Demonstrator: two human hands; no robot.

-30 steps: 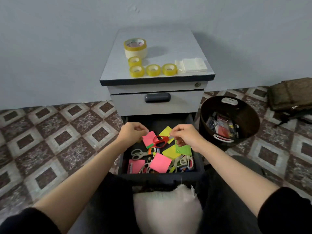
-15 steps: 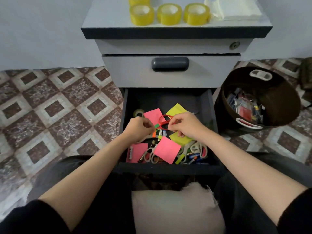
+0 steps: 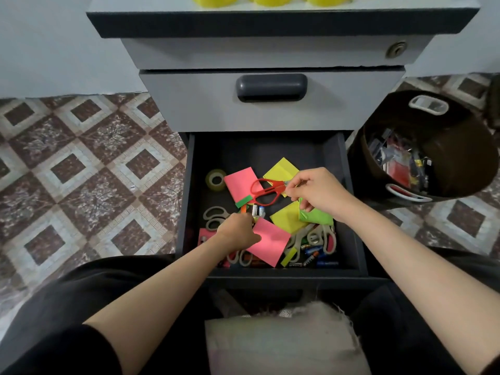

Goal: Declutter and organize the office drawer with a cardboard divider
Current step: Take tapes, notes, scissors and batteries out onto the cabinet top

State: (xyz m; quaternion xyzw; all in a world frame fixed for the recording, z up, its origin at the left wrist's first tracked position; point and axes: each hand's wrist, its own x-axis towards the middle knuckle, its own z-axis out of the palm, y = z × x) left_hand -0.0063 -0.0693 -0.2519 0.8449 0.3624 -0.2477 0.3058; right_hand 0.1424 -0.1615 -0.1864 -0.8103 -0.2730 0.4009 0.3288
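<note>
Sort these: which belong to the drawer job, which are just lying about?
Job: open drawer, red scissors pinched by right hand, sticky notes, grey scissors, batteries, clear tape roll.
Lying about: cushion, closed upper drawer, yellow tape rolls, basket.

Patterned tile floor (image 3: 89, 169), 3 yellow tape rolls (image 3: 266, 0) above, beige cushion (image 3: 284, 345) below

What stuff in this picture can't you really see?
Head view only:
What the left hand is grabbing: its own back hides the fingertips.
The yellow tape rolls: cut off by the top edge.
Things inside the dark basket: too small and shadowed to name.
Labels on the batteries: too small to read.
</note>
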